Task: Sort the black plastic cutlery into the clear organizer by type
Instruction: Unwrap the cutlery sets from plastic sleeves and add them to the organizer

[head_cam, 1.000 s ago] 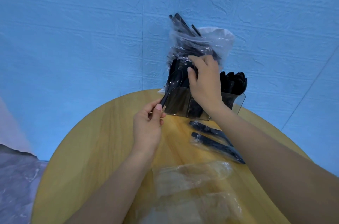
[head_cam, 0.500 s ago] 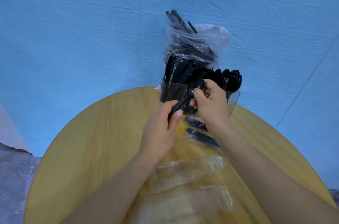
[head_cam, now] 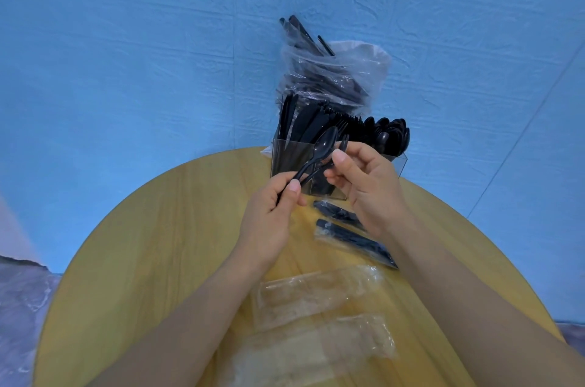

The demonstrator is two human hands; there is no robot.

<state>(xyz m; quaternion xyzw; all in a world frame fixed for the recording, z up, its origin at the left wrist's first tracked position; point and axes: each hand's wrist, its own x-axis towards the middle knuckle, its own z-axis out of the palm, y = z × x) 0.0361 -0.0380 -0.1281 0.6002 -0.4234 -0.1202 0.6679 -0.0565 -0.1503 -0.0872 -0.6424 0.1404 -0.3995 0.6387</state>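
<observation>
While my round wooden table [head_cam: 164, 247] carries everything, its far edge at twelve o'clock is where trouble could start: the clear organizer [head_cam: 392, 165] stands there, packed with black knives, forks and spoons, and a stuffed plastic bag [head_cam: 335, 76] leans just behind it. A careless push as I drop a piece in could, I judge, tip the bag or shove the organizer off the rim. Two sealed cutlery packets [head_cam: 354, 239] lie at three o'clock of my left hand [head_cam: 269, 222], under my right wrist; empty wrappers [head_cam: 316, 298] lie at six o'clock and could slide. My left fingers pinch the handles of a spoon [head_cam: 323, 146] and a fork [head_cam: 343, 143] together. My right hand [head_cam: 367, 184] curls at the fork, though whether it grips I cannot tell. Pulling them apart could flick the spoon loose.
</observation>
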